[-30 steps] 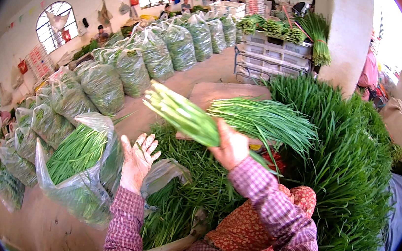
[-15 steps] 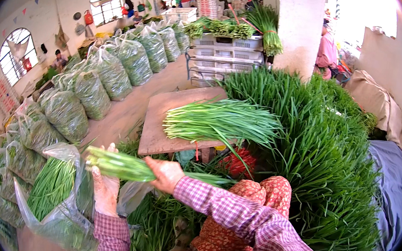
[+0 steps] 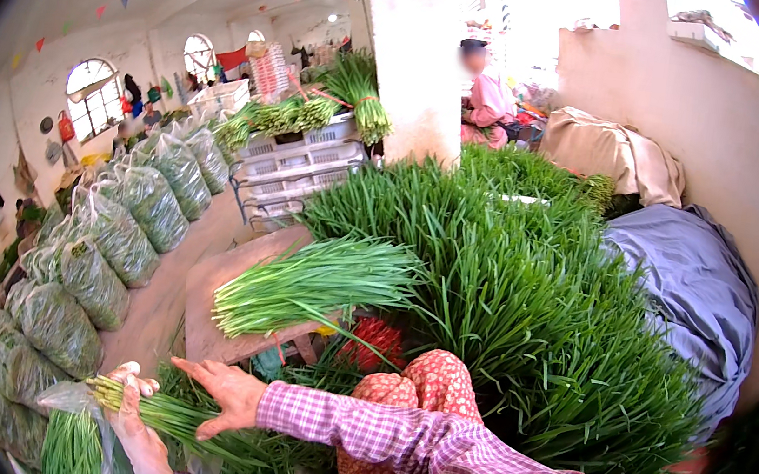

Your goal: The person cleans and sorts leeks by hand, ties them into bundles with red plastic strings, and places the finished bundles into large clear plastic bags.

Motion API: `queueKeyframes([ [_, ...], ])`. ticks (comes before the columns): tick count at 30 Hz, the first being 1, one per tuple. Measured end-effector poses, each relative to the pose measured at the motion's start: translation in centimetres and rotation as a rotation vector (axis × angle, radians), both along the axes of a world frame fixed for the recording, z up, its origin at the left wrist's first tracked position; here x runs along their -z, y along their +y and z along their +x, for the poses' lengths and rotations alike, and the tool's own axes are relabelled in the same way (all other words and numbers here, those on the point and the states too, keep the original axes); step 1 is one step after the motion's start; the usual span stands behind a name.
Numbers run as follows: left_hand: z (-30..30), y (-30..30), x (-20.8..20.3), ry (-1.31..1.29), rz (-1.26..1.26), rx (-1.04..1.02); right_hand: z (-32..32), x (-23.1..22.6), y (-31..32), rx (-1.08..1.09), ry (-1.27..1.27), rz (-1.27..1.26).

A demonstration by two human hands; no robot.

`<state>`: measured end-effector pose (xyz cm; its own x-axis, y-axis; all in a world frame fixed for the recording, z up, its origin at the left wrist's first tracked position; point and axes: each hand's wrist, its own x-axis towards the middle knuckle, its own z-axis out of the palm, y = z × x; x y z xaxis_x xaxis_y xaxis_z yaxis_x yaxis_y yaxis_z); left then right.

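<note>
At the lower left, my left hand (image 3: 138,425) is closed round a bunch of garlic chives (image 3: 176,417) near its pale cut ends. The green leaves trail rightward beneath my right hand (image 3: 232,398), whose fingers are spread and thumb stands apart; whether its palm touches the leaves is hidden. Below my left hand, a clear plastic bag (image 3: 107,449) holds more upright chives (image 3: 73,447). Beyond both hands, a loose pile of chives (image 3: 322,287) lies across a wooden board (image 3: 204,297).
A large heap of chives (image 3: 521,309) stands at my right, beside grey cloth (image 3: 690,263). Red ties (image 3: 374,341) lie beside the board. Filled plastic bags (image 3: 93,284) line the left. Stacked crates (image 3: 298,167) carry bundles. A person in pink (image 3: 491,100) sits behind the pillar (image 3: 418,63).
My view has swung right. My right hand has let go of the chives and spread its fingers. My left hand has closed round the bunch, which now tilts down toward the right.
</note>
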<state>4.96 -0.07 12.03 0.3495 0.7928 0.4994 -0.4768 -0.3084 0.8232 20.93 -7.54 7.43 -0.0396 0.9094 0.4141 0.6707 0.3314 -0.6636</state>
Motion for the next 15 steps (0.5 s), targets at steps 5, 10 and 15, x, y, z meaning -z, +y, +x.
queueKeyframes([
  [5,2.4,-2.7,-1.2,-0.001,0.122,0.047,-2.4,-0.2,-0.1,0.058,0.094,0.238],
  [10,3.6,-3.8,-2.6,-0.215,0.079,0.194,-1.7,-0.7,-0.5,0.247,0.021,0.399],
  [15,5.1,-4.4,-3.8,-0.353,0.078,0.297,1.6,-2.4,-2.2,0.364,-0.103,0.424],
])
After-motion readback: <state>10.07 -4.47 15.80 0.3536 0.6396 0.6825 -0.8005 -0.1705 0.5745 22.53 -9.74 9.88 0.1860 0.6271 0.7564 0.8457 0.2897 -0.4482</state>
